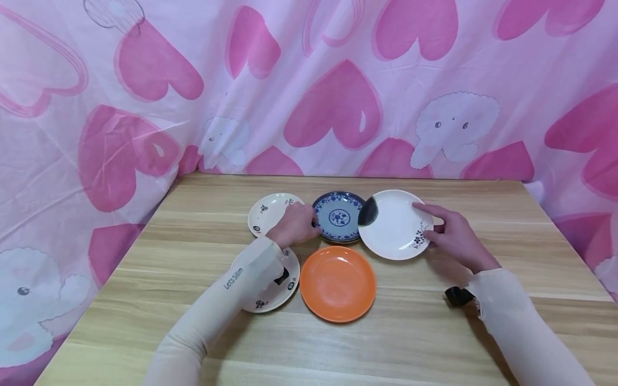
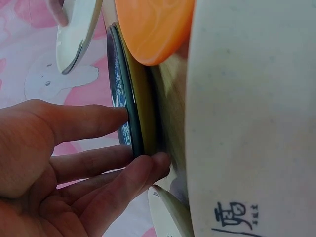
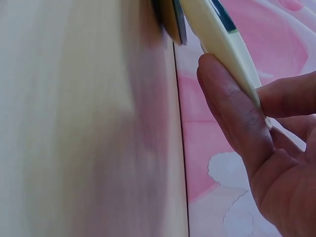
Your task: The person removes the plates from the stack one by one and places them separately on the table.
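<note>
My left hand (image 1: 295, 224) grips the left rim of a blue-and-white patterned plate (image 1: 339, 217). Under that plate sits an olive-brown plate (image 2: 145, 113); in the left wrist view the fingertips lie over and under the stacked rims. My right hand (image 1: 456, 236) pinches the right rim of a white plate (image 1: 393, 230) with a black patch and a dark flower print. This plate is held above the table and overlaps the blue plate's right edge in the head view. In the right wrist view the fingers (image 3: 232, 98) lie on both faces of its rim.
An orange plate (image 1: 338, 284) lies in front of the blue one. To the left are two cream plates with small prints, a back one (image 1: 267, 212) and a front one (image 1: 270, 303) partly hidden by my left sleeve. A pink heart-print curtain (image 1: 333, 107) hangs behind the wooden table (image 1: 410, 343).
</note>
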`<state>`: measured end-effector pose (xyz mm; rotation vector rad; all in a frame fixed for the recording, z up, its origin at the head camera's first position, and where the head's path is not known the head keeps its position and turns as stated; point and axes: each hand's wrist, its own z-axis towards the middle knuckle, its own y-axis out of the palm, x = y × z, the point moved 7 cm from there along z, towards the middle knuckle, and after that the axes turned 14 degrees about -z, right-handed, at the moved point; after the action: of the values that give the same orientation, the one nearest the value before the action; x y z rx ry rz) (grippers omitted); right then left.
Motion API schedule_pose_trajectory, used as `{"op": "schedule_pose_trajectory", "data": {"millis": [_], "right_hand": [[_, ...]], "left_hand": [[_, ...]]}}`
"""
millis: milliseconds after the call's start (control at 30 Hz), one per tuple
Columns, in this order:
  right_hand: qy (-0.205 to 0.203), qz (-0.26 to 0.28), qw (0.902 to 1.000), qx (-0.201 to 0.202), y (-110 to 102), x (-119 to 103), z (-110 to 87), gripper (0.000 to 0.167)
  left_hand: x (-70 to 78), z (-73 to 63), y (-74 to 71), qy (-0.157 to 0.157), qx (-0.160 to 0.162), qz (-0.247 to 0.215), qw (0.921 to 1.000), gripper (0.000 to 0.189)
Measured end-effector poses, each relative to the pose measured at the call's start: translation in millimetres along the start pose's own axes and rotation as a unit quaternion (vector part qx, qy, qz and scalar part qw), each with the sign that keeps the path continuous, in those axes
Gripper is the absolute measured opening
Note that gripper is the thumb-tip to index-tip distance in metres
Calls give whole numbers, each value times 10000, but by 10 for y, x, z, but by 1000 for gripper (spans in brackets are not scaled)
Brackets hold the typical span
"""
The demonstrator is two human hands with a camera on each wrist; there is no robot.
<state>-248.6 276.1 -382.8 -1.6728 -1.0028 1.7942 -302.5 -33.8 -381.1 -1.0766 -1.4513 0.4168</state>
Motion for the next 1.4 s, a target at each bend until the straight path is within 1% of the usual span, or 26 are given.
{"op": "schedule_pose_trajectory", "data": {"millis": [200, 400, 633, 767, 867, 1100, 1233, 1400], "right_hand": [[8, 48, 9998, -172, -3, 134, -113, 69], [53, -48, 9994, -349, -11, 227, -200, 67], [195, -130, 9983, -533, 0, 265, -251, 67], [197, -224, 9976, -619, 12, 261, -280, 67], [159, -242, 9973, -676, 22, 267, -301, 67], [2, -213, 9962, -847, 35, 285, -357, 68], [-103, -89, 9960, -878, 31, 291, -403, 67], [-249, -99, 9954, -918, 32, 288, -470, 64]], "left_hand": [[2, -2, 15, 133, 14, 194, 9997, 17], [-7, -13, 4, 65, 21, 69, 10000, 17], [-5, -9, -1, 109, 39, 56, 9999, 18], [0, -9, -2, 182, 71, 119, 9997, 18], [5, -9, -6, 231, 102, 181, 9995, 18], [-22, -4, 0, 25, 90, 7, 10000, 19], [-15, -11, -2, 67, 89, 31, 9999, 17], [-5, -19, -6, 105, 116, 107, 9998, 17]]}}
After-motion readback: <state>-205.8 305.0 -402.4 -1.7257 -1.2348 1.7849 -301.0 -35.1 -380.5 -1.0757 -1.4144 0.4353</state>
